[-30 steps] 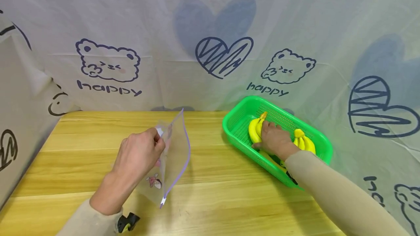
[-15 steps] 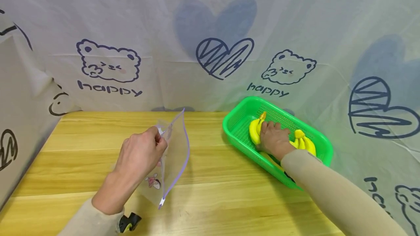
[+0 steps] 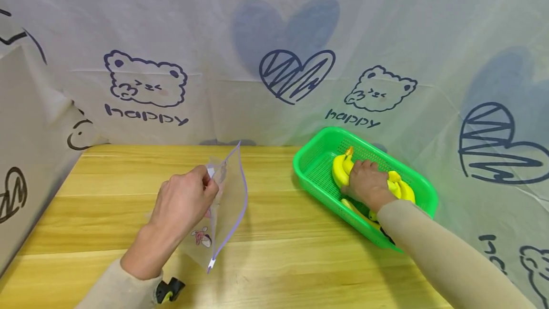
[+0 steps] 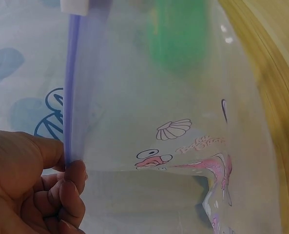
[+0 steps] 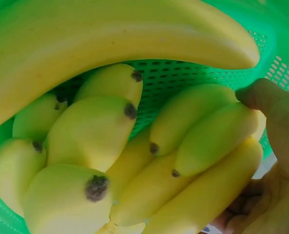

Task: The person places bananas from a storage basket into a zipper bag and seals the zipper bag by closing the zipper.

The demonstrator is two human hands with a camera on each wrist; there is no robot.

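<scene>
Right hand (image 3: 369, 182), curled round bananas (image 5: 212, 136) in the basket (image 3: 334, 203), appears at the grasping step, left hand (image 3: 184, 199) pinching the bag (image 3: 231, 209) by its edge above the bench (image 3: 279, 261); next move judged to call for a secure lift over the rim.

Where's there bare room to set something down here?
The table is bare between the bag and the green basket, and left of the left hand. Inside the basket, the left end has free floor; bananas and the right hand crowd the middle.
</scene>
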